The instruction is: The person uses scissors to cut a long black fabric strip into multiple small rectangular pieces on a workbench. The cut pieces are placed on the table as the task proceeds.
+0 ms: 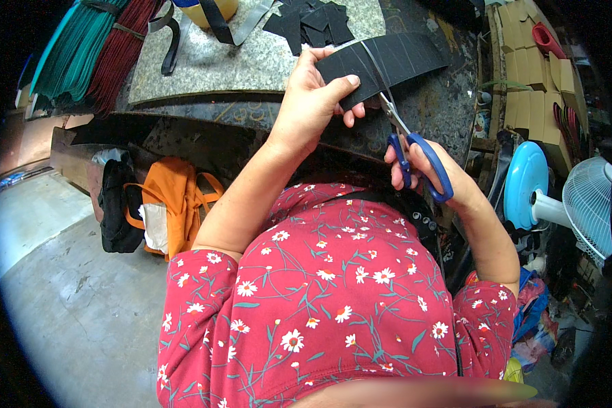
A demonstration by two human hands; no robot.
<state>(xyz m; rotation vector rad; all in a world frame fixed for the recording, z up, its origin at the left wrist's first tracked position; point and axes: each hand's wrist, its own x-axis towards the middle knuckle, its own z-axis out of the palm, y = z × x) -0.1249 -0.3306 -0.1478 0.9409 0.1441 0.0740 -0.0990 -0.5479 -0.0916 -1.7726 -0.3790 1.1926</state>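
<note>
Black strip (387, 62) held by left hand (313, 102), scissors (408, 143) cutting.

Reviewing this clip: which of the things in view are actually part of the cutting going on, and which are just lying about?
In use:
- left hand holding the black sheet
- right hand working the blue-handled scissors, blades across the sheet
- cut black pieces on the stone slab

Lying about:
- orange bag
- fan
- cardboard boxes
- green and red bundles
</note>
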